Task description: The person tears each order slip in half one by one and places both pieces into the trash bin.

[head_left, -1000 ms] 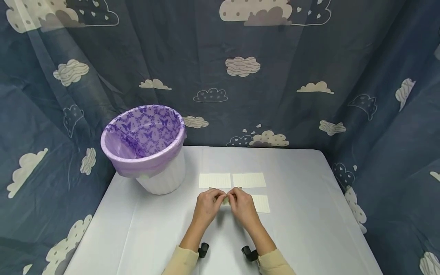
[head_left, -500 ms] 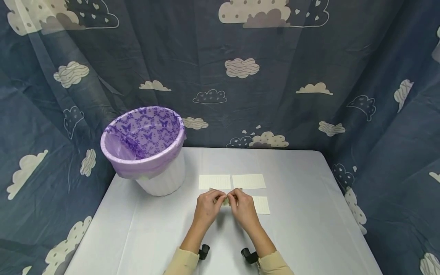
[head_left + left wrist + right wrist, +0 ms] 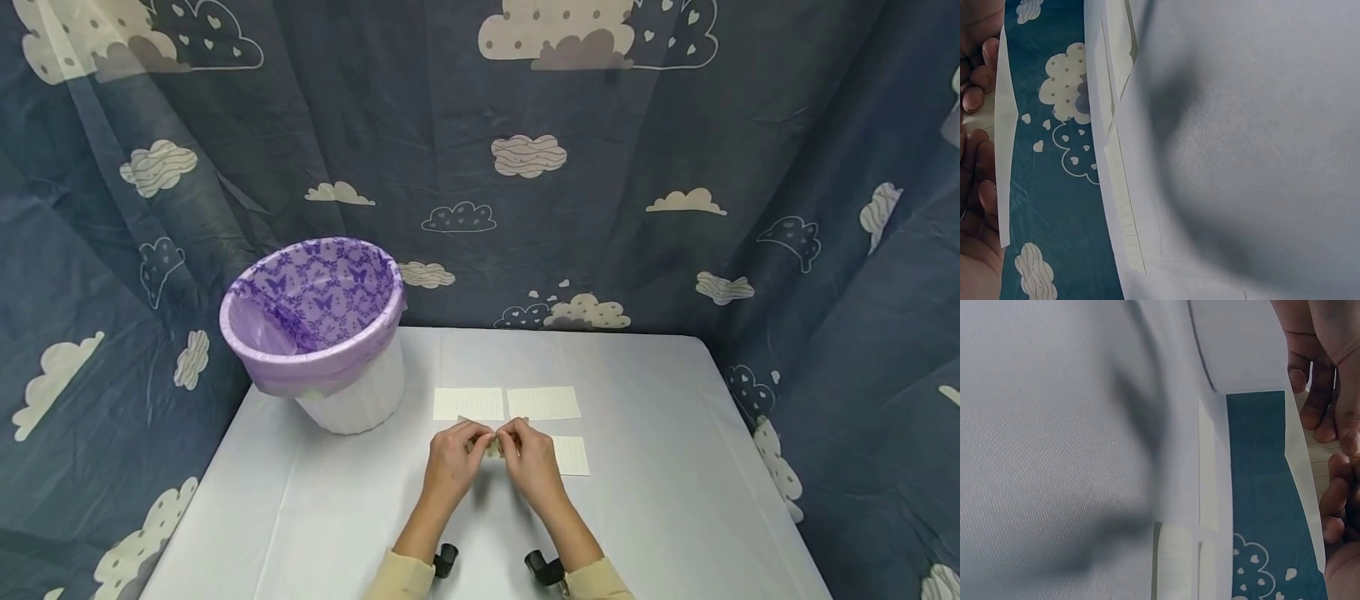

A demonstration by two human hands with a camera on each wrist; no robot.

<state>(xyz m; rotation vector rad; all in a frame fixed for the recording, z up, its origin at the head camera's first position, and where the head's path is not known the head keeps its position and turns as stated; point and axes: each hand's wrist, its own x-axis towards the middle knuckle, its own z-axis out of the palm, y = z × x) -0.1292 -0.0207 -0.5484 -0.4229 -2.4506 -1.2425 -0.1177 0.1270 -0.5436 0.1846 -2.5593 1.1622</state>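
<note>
A: Nearest us, two pale yellow sleeves (image 3: 403, 575) and two black wrist devices (image 3: 446, 560), one per arm!
B: Beyond them, two hands almost meeting: left hand (image 3: 452, 462), right hand (image 3: 534, 462), the fingers of both pinching a single lined sheet (image 3: 1005, 125).
A: And where's that sheet? Up off the table (image 3: 660, 483), spanning the two hands!
B: Now count the slips lying flat: three! A near slip (image 3: 572, 456) on the right, partly hidden by the right hand, then a far-left slip (image 3: 468, 404) and a far-right slip (image 3: 543, 403), side by side with a narrow gap.
A: One white bin (image 3: 360, 402) at far left, its purple butterfly-print liner (image 3: 330, 292) turned over the rim!
B: The table's white, with faint creases; a dark blue curtain (image 3: 600, 108) printed with clouds and hearts closes off left, right and far sides.
</note>
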